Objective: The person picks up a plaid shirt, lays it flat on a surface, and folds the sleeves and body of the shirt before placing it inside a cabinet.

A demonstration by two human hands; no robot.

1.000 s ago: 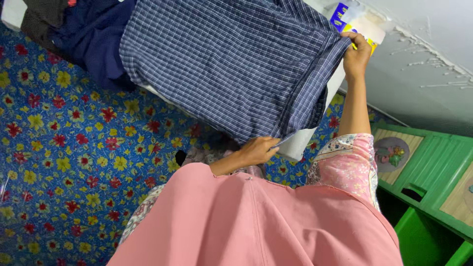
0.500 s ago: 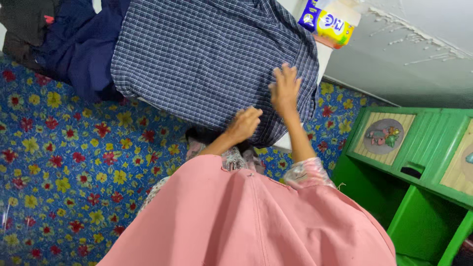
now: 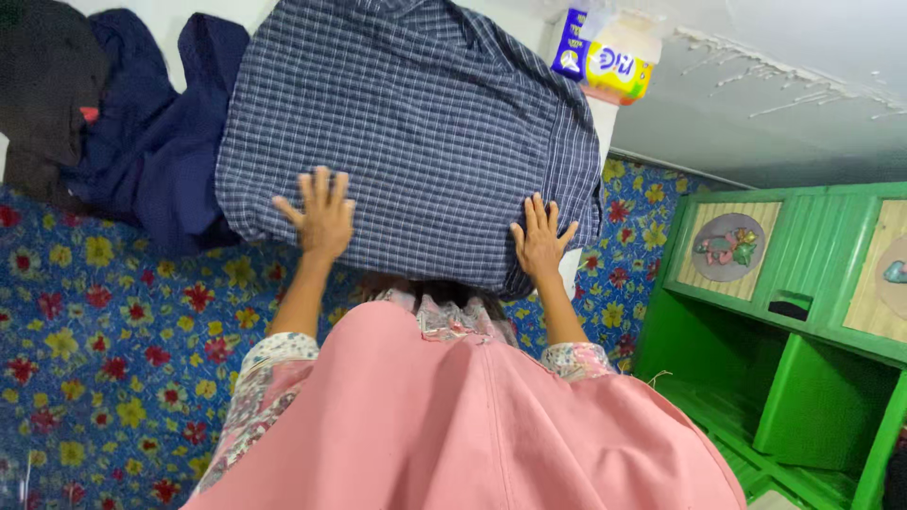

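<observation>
A folded blue-and-white checked shirt point(image 3: 416, 123) lies flat on a white surface point(image 3: 593, 118) in front of me. My left hand point(image 3: 319, 212) rests palm down on its near left part, fingers spread. My right hand point(image 3: 540, 236) presses flat on its near right corner, fingers spread as well. Neither hand grips the cloth. My pink garment point(image 3: 472, 425) fills the bottom of the view.
Dark navy clothes point(image 3: 151, 132) and a black garment point(image 3: 42, 85) lie heaped to the left of the shirt. A yellow-and-blue packet point(image 3: 605, 61) sits at the far right corner. A green cabinet point(image 3: 794, 321) stands at the right on the flowered blue floor covering point(image 3: 113, 340).
One second ago both hands held the shirt's edges. They let go, and now both lie flat and spread on the shirt, the left hand having moved to the left.
</observation>
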